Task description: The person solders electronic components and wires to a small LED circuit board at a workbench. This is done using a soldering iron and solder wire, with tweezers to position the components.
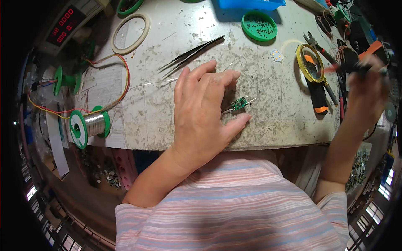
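My left hand (pixel 203 106) rests on the worn white tabletop, its fingers and thumb spread around a small green circuit board (pixel 240 103). The board has thin metal leads at its right end and a pale wire at its left; the hand does not grip it. Over at the right edge of the table, my right hand (pixel 368 83) is smeared by motion. Its fingers seem closed on a dark, long object (pixel 356 67) with a reddish front part, too blurred to name. Black tweezers (pixel 190 54) lie beyond the left hand.
Left: a solder wire spool (pixel 95 124), red and yellow wires (pixel 127 75), a tape ring (pixel 130 33) and a lit digital display (pixel 63 25). Far side: a green dish of small parts (pixel 259 26) and a blue bin (pixel 251 4). Right: a magnifying glass (pixel 310 62) and cutters (pixel 316 46).
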Tool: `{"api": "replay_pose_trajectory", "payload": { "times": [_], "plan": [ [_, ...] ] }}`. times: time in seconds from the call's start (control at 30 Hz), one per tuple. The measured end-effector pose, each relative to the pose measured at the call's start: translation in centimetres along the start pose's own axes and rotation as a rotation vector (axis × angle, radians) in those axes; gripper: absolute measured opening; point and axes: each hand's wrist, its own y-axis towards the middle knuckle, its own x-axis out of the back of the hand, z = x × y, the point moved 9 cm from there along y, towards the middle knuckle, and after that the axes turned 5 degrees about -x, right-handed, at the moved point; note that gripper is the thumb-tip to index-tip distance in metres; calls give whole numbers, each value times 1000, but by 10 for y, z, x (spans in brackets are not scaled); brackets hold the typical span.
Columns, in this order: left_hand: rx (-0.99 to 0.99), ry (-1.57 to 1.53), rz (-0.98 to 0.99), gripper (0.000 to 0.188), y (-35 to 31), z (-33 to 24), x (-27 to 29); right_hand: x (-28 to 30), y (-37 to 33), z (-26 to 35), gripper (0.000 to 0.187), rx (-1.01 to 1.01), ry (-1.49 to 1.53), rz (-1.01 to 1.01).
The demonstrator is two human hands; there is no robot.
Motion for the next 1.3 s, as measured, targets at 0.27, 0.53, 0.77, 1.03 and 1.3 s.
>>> {"api": "replay_pose_trajectory", "payload": {
  "times": [0.27, 0.53, 0.77, 1.03, 1.3],
  "plan": [
    [4, 55, -11, 64, -15, -3, 12, -95, -68, 25, 14, 70, -526, 302],
    [-33, -43, -94, 55, -36, 3, 32, -113, -48, -4, 7, -254, -300, 338],
    [43, -183, -300, 38, -42, 14, 39, -153, -33, -14, 9, -227, -389, 417],
    [-11, -290, -208, 48, -47, 13, 32, -154, -36, -17, 12, -226, -379, 384],
    [-4, -236, -275, 46, -43, 12, 35, -153, -36, -16, 13, -221, -387, 383]
  ]
}}
